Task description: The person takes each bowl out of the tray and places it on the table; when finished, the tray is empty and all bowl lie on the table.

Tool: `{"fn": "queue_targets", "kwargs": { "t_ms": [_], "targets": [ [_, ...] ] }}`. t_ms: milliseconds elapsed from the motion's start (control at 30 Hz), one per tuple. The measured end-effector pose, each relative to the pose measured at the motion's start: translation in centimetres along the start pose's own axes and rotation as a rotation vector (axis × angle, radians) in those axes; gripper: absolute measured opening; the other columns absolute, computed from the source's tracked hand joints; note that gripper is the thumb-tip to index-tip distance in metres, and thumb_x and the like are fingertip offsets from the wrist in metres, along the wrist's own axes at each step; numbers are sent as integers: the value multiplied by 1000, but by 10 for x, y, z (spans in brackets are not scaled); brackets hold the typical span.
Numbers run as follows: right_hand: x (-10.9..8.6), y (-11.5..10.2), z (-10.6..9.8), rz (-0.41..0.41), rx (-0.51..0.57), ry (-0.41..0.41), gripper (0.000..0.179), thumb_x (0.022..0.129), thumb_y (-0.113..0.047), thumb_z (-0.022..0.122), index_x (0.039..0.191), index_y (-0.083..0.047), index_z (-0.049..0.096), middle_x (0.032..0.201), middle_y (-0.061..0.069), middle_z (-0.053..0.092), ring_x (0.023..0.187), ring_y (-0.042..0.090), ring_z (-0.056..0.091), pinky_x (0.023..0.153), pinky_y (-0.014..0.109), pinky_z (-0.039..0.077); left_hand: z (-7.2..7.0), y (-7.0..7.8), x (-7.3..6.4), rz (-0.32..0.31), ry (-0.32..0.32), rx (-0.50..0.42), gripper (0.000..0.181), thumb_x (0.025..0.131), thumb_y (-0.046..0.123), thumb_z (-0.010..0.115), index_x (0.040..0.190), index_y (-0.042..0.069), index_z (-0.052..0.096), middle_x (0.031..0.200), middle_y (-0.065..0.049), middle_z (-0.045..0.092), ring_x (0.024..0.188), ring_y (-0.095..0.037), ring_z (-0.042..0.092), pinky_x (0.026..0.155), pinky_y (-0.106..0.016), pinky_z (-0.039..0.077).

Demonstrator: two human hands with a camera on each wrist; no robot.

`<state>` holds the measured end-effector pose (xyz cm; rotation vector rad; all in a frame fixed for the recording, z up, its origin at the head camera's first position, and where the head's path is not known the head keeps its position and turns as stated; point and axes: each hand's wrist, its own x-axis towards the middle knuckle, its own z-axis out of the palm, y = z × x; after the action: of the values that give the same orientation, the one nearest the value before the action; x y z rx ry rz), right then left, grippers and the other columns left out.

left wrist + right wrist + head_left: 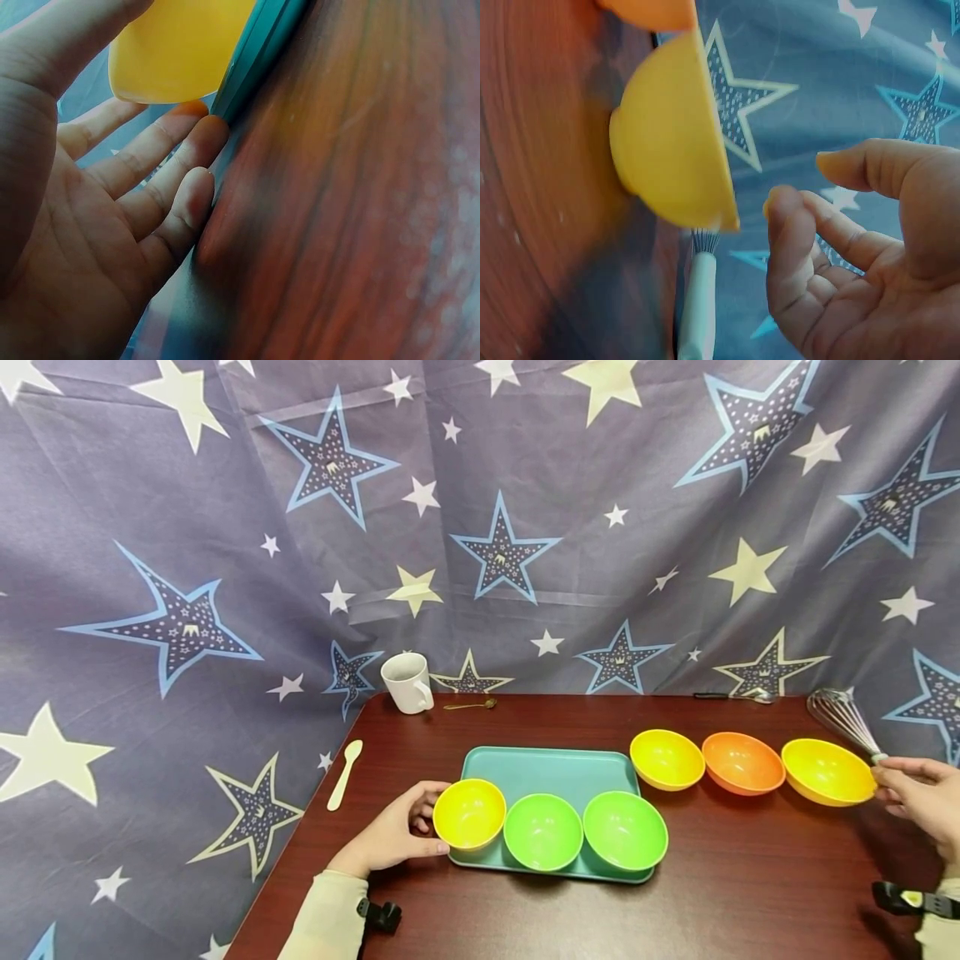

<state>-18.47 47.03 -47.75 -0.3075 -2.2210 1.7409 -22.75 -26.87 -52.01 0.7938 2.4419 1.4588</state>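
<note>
My left hand (pixel 397 831) is beside a yellow bowl (pixel 470 814) at the left end of a teal tray (pixel 555 764). Its thumb extends along the near side, and the relaxed fingers (pixel 161 150) lie close against the bowl and tray edge. Two green bowls (pixel 543 832) (pixel 626 831) line up with it on the tray. On the right, my right hand (pixel 918 797) hovers by the rim of another yellow bowl (pixel 828 772). In the right wrist view its thumb and forefinger stand apart from that bowl, with nothing between them.
An orange bowl (pixel 743 764) and a third yellow bowl (pixel 667 760) continue the right-hand row. Behind lies a whisk (pixel 847 718), its handle (pixel 699 307) partly hidden from the head view. A white mug (pixel 407 683), small spoons (pixel 470 704) and a cream spoon (pixel 345 775) lie around the edges.
</note>
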Motion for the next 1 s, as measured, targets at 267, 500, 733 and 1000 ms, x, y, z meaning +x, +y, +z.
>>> {"fn": "queue_targets", "kwargs": {
  "t_ms": [267,500,733,1000],
  "targets": [
    [-11,-22,24,-69,-81,0,43,101,-4,63,87,-44,65,75,-27,64,60,-4,65,51,18,52,-1,-3,1,7,-3,-1,79,83,23,92,150,29,49,125,-2,64,105,-26,65,85,-36,55],
    [-18,-40,48,-153,-385,-44,25,105,-17,63,121,4,67,81,-17,70,66,-7,63,54,21,53,-1,-2,0,-3,-3,-2,80,83,23,92,150,30,49,126,-2,64,105,-26,65,85,-36,55],
    [-24,-55,74,-278,-317,-128,14,100,-15,73,114,-16,71,87,-24,66,72,-3,66,59,19,55,-1,-2,0,-6,-4,-6,80,83,23,92,149,30,49,126,-2,64,105,-26,65,85,-36,55],
    [-36,-70,106,-391,-348,-156,29,98,-17,77,124,-7,68,96,-18,71,78,0,67,63,17,49,0,-2,0,-9,0,0,80,83,23,92,150,30,49,125,-3,64,105,-26,65,85,-36,55]
  ]
}}
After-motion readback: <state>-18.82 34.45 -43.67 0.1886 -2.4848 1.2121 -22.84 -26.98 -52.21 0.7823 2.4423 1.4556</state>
